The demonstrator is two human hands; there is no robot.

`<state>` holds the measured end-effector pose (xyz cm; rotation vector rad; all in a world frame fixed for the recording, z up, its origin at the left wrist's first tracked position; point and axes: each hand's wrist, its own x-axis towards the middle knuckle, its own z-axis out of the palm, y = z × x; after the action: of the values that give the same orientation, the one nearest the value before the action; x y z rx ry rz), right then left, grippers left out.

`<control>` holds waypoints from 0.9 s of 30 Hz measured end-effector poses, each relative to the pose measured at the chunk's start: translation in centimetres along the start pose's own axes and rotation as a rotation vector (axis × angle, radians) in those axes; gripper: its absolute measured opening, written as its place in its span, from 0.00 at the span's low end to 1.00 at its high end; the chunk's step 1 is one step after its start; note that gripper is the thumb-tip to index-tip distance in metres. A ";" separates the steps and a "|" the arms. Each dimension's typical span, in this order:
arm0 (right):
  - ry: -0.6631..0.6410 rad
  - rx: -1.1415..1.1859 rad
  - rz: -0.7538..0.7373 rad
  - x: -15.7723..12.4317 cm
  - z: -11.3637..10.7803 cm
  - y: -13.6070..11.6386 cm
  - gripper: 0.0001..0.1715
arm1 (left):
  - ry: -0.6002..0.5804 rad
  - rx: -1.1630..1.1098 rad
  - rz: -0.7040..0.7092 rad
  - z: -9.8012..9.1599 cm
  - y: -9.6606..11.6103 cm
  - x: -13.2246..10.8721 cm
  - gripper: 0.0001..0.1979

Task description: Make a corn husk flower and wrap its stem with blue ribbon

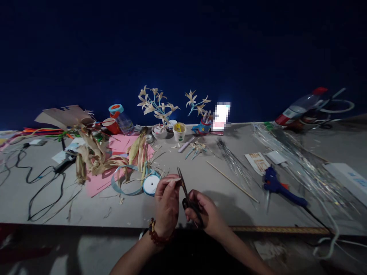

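Near the table's front edge, my left hand [168, 202] pinches a small pale piece of dried corn husk [175, 180] between thumb and fingers. My right hand [202, 210] grips black-handled scissors [186, 196], fingers through the loops. The blades point up and away, slightly parted, right beside the husk piece; whether they touch it I cannot tell. Just left of my left hand lies a white spool [151, 184] with light blue ribbon [117, 183] looping off it. Finished husk flowers on blue stems [157, 101] stand in a small white cup [159, 131] at the back.
Dried corn husks [94, 156] lie over pink paper [96, 181] at left, near a black cord [30, 191]. At right are a blue glue gun [279, 187], a wooden stick [232, 181], thin wires [235, 162] and clear plastic wrapping [312, 172]. A lit phone [221, 116] stands at the back.
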<state>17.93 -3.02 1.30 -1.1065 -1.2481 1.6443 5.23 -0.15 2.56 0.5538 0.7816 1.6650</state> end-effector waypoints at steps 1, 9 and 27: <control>0.007 -0.013 0.001 0.1 0.0 0.0 0.31 | -0.011 0.002 0.008 0.0 0.0 0.0 0.03; 0.191 -0.579 0.056 0.1 -2.9 1.0 0.22 | 0.007 0.068 0.072 -0.6 0.5 0.8 0.04; -0.042 -1.102 -0.102 1.3 -6.4 -2.1 0.06 | -0.101 0.136 -0.204 -1.4 0.5 0.7 0.06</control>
<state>23.73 0.55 2.26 -1.5652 -2.2863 0.8250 3.75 0.15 1.97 0.6268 0.8516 1.3938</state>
